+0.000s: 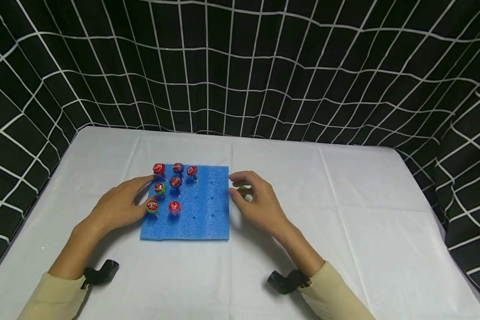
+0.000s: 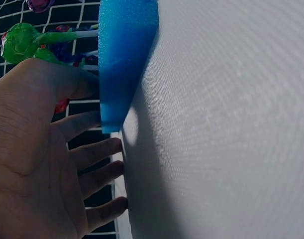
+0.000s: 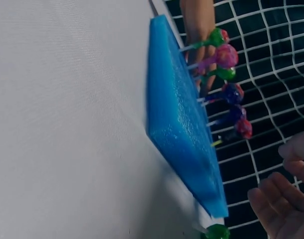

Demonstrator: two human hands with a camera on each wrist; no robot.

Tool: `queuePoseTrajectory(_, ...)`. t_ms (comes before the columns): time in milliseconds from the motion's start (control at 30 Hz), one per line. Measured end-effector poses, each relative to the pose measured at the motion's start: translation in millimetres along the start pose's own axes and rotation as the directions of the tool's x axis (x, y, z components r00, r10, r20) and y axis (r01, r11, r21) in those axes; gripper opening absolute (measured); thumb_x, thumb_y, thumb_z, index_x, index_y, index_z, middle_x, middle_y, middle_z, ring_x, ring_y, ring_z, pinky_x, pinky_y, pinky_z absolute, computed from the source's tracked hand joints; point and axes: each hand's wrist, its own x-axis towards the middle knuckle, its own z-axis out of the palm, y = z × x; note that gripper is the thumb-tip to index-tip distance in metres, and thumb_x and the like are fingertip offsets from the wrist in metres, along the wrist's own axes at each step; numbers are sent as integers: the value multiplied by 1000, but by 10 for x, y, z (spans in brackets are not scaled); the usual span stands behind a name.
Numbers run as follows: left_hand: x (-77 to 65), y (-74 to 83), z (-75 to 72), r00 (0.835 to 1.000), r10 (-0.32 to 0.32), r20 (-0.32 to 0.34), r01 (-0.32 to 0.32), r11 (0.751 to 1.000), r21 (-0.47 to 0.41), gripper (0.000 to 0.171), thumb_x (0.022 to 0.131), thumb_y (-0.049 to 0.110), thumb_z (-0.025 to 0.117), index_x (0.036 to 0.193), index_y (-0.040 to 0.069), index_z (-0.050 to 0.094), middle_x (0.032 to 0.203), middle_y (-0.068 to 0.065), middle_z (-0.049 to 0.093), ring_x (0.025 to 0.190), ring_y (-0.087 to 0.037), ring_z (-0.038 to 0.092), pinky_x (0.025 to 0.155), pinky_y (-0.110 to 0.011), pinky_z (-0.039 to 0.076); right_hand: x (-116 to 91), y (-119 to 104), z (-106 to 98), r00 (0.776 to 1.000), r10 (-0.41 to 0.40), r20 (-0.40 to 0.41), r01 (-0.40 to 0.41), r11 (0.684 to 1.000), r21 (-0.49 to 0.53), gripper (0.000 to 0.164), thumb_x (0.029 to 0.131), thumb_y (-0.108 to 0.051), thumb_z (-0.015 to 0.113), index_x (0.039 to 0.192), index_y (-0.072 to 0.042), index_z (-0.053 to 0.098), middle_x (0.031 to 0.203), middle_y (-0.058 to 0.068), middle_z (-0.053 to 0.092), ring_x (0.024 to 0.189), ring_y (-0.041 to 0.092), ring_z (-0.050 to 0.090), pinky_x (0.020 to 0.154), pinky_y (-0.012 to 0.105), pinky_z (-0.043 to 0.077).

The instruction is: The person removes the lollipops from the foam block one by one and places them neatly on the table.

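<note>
A blue foam board (image 1: 208, 226) lies on the white-covered table, with several wrapped lollipops standing in its left and middle parts. Some wrappers are red, such as the red lollipop (image 1: 174, 207); a green-wrapped one (image 2: 20, 44) shows close to my left hand (image 1: 120, 202). That hand spreads its fingers along the board's left edge, thumb near the front-left lollipop (image 1: 152, 206), and grips no lollipop. Off the board's right edge hovers my right hand (image 1: 260, 202), fingers loosely bent and holding nothing. Beyond it a green lollipop (image 3: 217, 231) lies beside the board, partly hidden in the head view.
Small holes dot the board's right part. A white cloth (image 1: 344, 200) covers the table. Black curtain with a white grid (image 1: 240, 66) hangs behind and at the sides. Each wrist carries a black camera mount (image 1: 101, 273).
</note>
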Motion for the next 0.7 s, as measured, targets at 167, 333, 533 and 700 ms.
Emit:
queuePoseTrajectory(167, 22, 13, 21, 1000, 1, 0, -1, 1000, 4, 64, 102, 35, 61, 159, 8, 47, 161, -25, 50, 150, -51, 44, 120, -74, 36, 61, 8, 88, 1000, 0, 19, 0, 999, 33, 33, 99, -1, 69, 130, 6, 65, 126, 26, 70, 116, 37, 72, 93, 46, 65)
queuePoseTrajectory(333, 32, 18, 22, 1000, 5, -3, -5, 1000, 5, 64, 102, 34, 61, 159, 8, 47, 161, -25, 50, 150, -51, 45, 119, -74, 37, 172, 31, 196, 998, 59, 31, -61, 995, 82, 34, 100, -3, 69, 132, 4, 64, 130, 25, 69, 118, 36, 72, 97, 47, 64)
queuePoseTrajectory(533, 31, 23, 18, 1000, 4, 4, -4, 1000, 5, 65, 102, 36, 61, 159, 8, 47, 161, -25, 50, 150, -51, 45, 119, -74, 37, 296, 22, 340, 994, 88, 67, -94, 992, 87, 35, 100, -4, 68, 134, 1, 63, 136, 23, 67, 121, 34, 72, 101, 45, 63)
queuePoseTrajectory(700, 14, 2, 17, 1000, 5, 1, -5, 1000, 7, 65, 103, 36, 62, 159, 8, 47, 161, -24, 50, 150, -51, 45, 119, -74, 37, 406, -5, 473, 991, 111, 81, -118, 989, 90, 34, 101, -6, 67, 133, 1, 63, 135, 21, 68, 122, 34, 73, 104, 44, 62)
